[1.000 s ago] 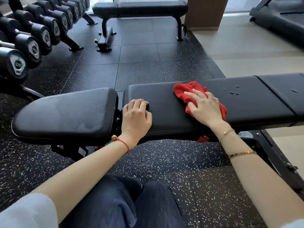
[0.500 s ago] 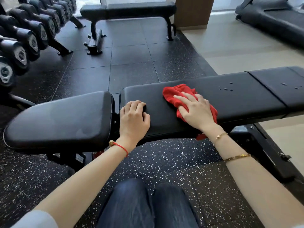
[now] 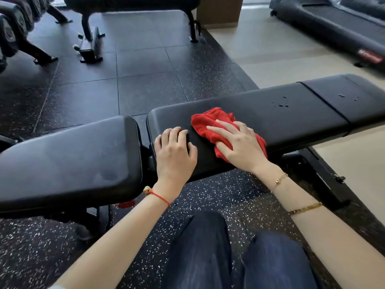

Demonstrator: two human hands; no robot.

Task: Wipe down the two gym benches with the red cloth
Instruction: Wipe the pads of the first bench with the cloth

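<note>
A black padded gym bench (image 3: 291,109) runs across in front of me, with a separate seat pad (image 3: 68,155) at its left end. The red cloth (image 3: 208,124) lies bunched on the long pad. My right hand (image 3: 239,144) presses flat on the cloth with fingers spread. Beside it, my left hand (image 3: 175,151) rests on the pad's left end, fingers curled down on the surface. Water drops (image 3: 281,105) sit on the pad to the right of the cloth. A second black bench (image 3: 133,3) stands at the far top of the view.
A dumbbell rack (image 3: 12,28) lines the top left. A treadmill (image 3: 333,24) stands at the top right on pale flooring. A wooden column (image 3: 218,11) rises behind the far bench. Black rubber tiles (image 3: 145,80) cover the floor between the benches. My knees (image 3: 208,247) are below.
My right hand has slid the red cloth leftward along the pad, closer to my left hand. The view has tilted, so the far bench and dumbbells sit higher.
</note>
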